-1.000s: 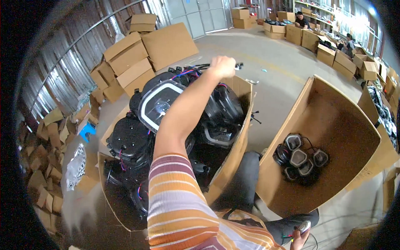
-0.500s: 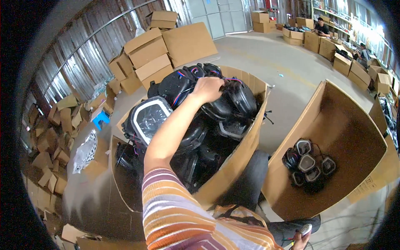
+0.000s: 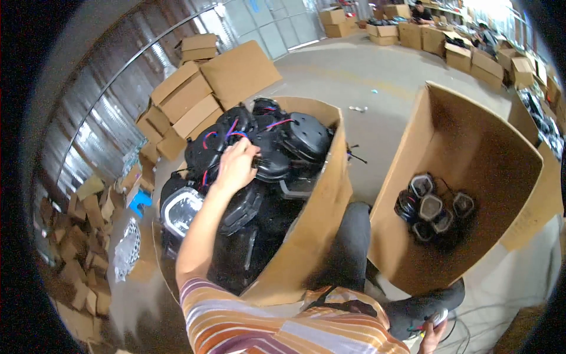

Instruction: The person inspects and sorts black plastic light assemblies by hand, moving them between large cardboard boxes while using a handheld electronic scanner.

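My left hand (image 3: 237, 165) reaches into an open cardboard box (image 3: 300, 253) heaped with black lamp-like housings (image 3: 305, 137). Its fingers curl down over the middle of the heap, beside red and blue wires (image 3: 233, 131); whatever they grip is hidden under them. Close to my left forearm lies a housing with a white-rimmed clear front (image 3: 183, 212). Low at the right, my right hand (image 3: 433, 337) is closed around a small pale rounded object (image 3: 439, 317), with thin coloured wires next to it. Only part of that object shows.
A second, deep cardboard box (image 3: 471, 147) stands open at the right, several smaller black units (image 3: 431, 207) on its bottom. Stacked cartons (image 3: 183, 94) stand behind the heap, and flattened cardboard (image 3: 76, 259) piles up at left. A blue stool (image 3: 140, 202) is nearby. People sit far right.
My left hand has drawn back to the left and nearer across the heap. The whole view has shifted, so the boxes appear further left. My right hand keeps its pale object.
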Demonstrator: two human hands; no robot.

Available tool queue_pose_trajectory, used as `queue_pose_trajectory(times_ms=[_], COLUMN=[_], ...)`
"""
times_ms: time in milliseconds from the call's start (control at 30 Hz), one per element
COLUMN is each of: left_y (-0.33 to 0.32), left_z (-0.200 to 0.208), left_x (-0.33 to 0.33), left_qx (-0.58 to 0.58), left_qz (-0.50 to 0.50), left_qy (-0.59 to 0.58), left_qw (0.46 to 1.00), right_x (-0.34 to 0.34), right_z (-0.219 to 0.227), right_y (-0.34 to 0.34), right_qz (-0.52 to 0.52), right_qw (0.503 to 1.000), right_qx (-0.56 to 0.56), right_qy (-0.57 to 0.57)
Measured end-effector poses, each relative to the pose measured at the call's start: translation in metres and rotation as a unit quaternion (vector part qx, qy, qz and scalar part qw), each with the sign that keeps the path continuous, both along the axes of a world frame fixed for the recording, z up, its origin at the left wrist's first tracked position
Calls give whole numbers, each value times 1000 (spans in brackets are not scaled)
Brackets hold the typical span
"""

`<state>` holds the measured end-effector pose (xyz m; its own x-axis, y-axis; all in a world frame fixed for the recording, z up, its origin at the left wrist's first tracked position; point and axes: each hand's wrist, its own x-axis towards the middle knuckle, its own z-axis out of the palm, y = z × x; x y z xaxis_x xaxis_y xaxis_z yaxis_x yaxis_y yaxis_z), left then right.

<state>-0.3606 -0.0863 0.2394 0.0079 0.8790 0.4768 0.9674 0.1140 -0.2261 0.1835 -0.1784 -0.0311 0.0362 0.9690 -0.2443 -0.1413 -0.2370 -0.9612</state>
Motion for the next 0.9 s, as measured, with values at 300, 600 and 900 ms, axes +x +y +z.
queue_pose_trajectory(times_ms=[300, 600, 900], left_y=[49, 197, 335], left_z=[103, -73, -320], left_x=[182, 369, 324], left_qx=[-216, -408, -470], left_qz=[-110, -381, -233], left_qy=[153, 241, -110], left_qw=[958, 794, 844], right_x=[-39, -32, -16], right_z=[60, 59, 30], right_y=[14, -7, 10], right_qz=[6, -117, -92], right_qw=[968, 979, 957], right_qx=[-41, -74, -221], right_qy=[-248, -148, -166])
